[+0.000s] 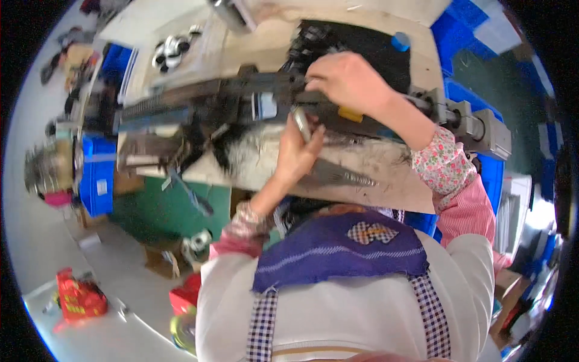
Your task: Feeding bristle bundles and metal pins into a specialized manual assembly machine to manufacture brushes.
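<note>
Metal tool (pixel 301 123) — left fingers (pixel 313 136) closed

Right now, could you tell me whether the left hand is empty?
No, the left hand grips a slim silvery tool beside the dark machine.

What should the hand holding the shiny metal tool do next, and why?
Probably draw the metal tool through the black fibres below the dark machine. The left hand grips it right beside them, while the right hand presses on the machine above.
</note>
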